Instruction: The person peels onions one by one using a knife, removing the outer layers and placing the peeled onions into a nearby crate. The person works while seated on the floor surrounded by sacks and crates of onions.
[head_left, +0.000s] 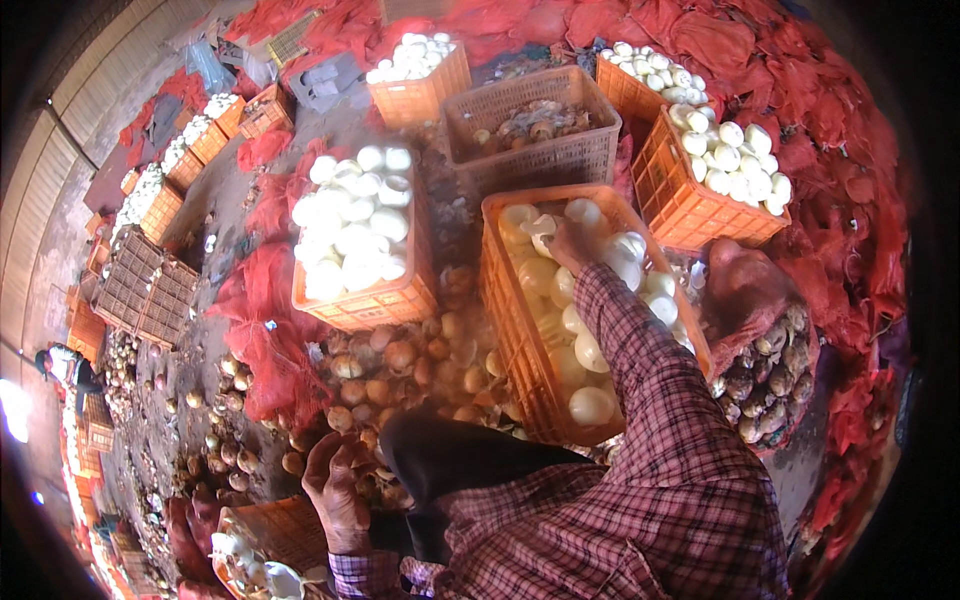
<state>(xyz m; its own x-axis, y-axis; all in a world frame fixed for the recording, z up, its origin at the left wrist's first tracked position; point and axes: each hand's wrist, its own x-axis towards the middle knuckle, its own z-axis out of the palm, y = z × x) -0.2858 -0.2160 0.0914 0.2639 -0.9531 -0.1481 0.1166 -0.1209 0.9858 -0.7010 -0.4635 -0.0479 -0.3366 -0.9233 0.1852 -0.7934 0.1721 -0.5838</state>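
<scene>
My right hand (576, 246), blurred, reaches into an orange plastic crate (496, 315) partly filled with peeled white onions (591, 406). Its fingers close on a pale peeled onion (541, 231) with an uneven edge near the far end of the crate; the fingertips are partly hidden. My left hand (339, 491) hovers low in front of me, half curled with its fingers apart, and I see nothing in it. Unpeeled brown onions (400, 354) lie loose on the floor beyond it. Left of the crate stands another orange crate (367, 309), heaped with peeled onions.
A brown plastic crate (540, 161) holding onion scraps stands beyond. More filled orange crates (697, 202) stand at right. A red mesh sack (750, 277) spills dark onions. Red netting (270, 337) covers floor patches. Someone (67, 367) is far left. An orange container (285, 532) is near my left wrist.
</scene>
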